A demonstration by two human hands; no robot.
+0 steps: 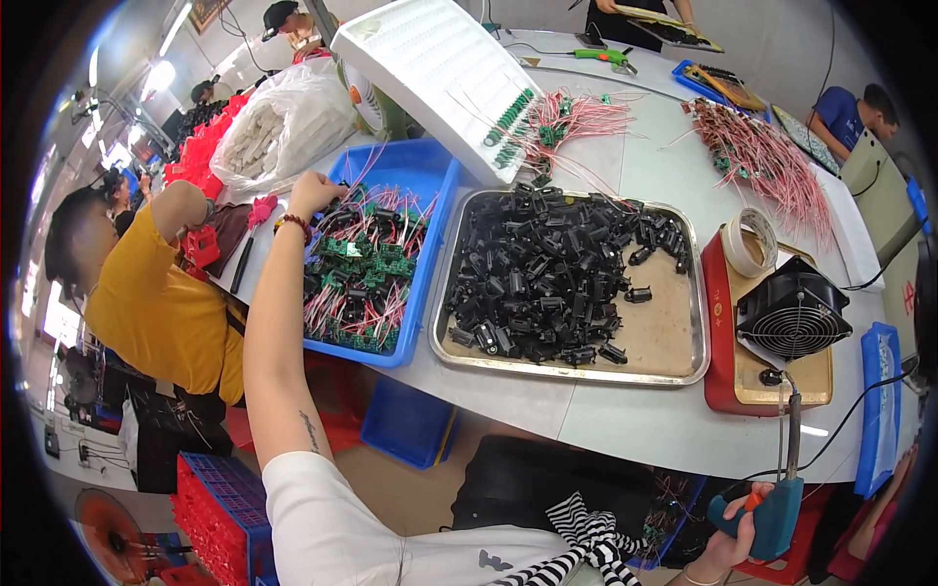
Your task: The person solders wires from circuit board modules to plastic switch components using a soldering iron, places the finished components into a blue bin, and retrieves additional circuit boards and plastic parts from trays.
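My left arm stretches over the blue bin [430, 264], which holds green circuit boards [371, 259] with red and white wires. At the bin's far left corner, my left hand [315, 193] has its fingers curled together; what they hold is hidden. Low on the right, my right hand [731, 547] grips a teal soldering gun [779, 523] with an orange trigger. The gun points upward, its tip close to a small round black piece on the red tin [721, 361]. Beside the bin, a metal tray [674, 337] carries many small black plastic housings [547, 273].
A small black fan [793, 313] and a tape roll [748, 242] sit on the tin. Behind the tray stand a white foam tray [420, 78] and wired boards [562, 127]. More wire bundles [762, 166] lie far right. A person in yellow [161, 303] works at left.
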